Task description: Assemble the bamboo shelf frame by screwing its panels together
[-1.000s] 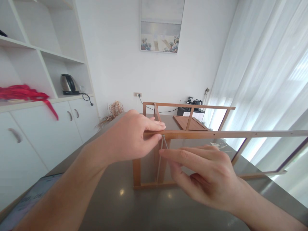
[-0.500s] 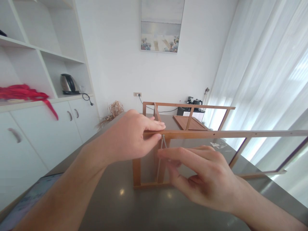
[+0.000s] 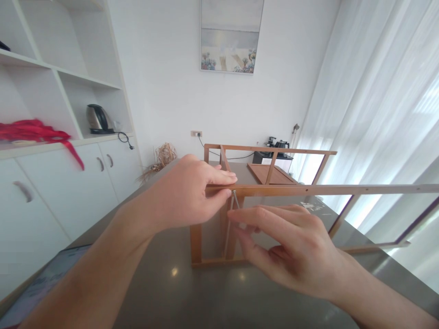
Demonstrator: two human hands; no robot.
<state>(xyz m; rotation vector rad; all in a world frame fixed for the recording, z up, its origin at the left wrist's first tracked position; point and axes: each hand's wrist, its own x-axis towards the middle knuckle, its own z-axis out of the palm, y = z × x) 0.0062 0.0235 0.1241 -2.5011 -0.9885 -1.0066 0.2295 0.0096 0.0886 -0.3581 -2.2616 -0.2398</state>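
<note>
My left hand [image 3: 185, 194] is clamped over the near corner of a brown wooden frame [image 3: 281, 190], fingers on top of the rail and thumb against its front face. Just right of that thumb, a thin metal hex key [image 3: 236, 201] meets a small round metal fitting at the rail. My right hand [image 3: 288, 249] pinches the hex key between thumb and forefinger; the fingers hide its lower part. Several rails and uprights make up the frame, which stands on a dark grey table [image 3: 164, 292].
A brown wooden panel [image 3: 283, 176] lies beyond the near rail. At lower left is a flat screen-like object [image 3: 44, 283], partly behind my forearm. White shelves hold an electric kettle [image 3: 98, 118] and red ribbon [image 3: 37, 132]. Sheer curtains [image 3: 377, 100] hang at right.
Almost nothing differs. My right hand's fingertips have shifted very slightly around the hex key, while my left hand stays on the frame.
</note>
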